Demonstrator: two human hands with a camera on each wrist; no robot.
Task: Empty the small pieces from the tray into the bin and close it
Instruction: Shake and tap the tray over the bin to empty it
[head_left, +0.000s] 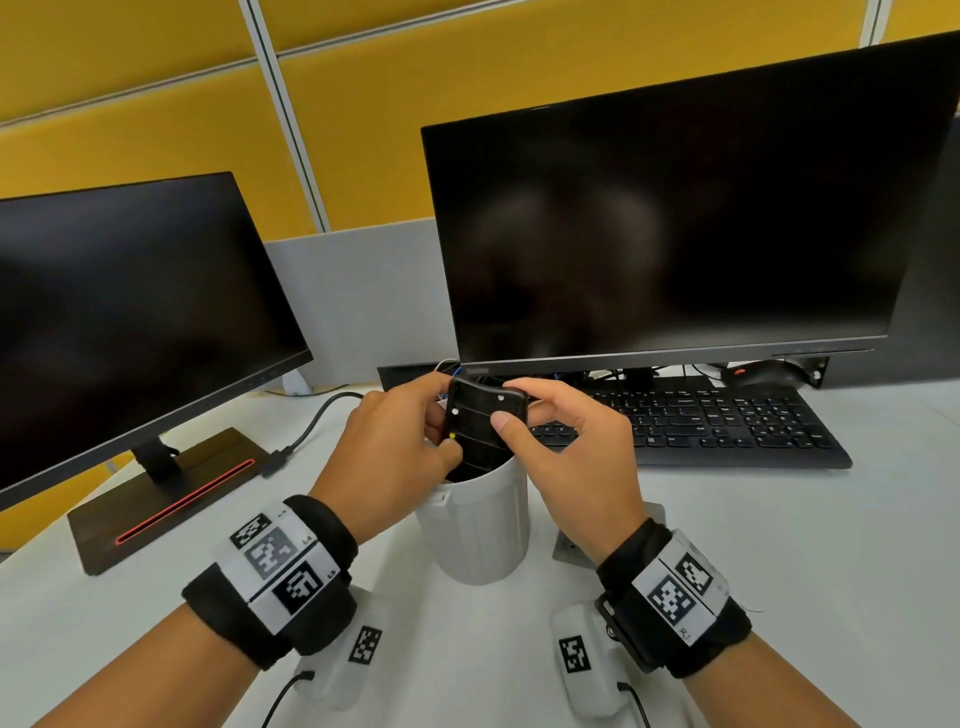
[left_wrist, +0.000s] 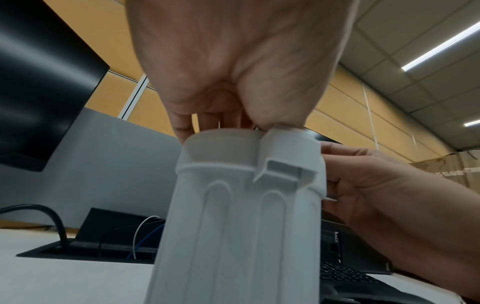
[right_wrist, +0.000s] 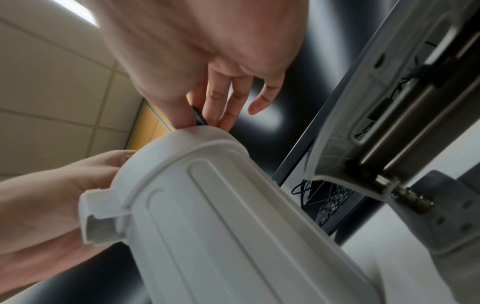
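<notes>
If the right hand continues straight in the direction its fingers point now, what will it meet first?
Probably the left hand, which holds the other side of the black tray that the right hand grips above the white bin; depth is uncertain.

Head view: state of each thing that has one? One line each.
tray: tilted steeply, lower end in the bin's mouth, gripped by both hands
pieces: a few white and one yellow on the tray
bin: upright on desk, open
lid: off, beside the bin
left hand: holds tray's left edge
right hand: holds tray's right edge
monitors: both dark
</notes>
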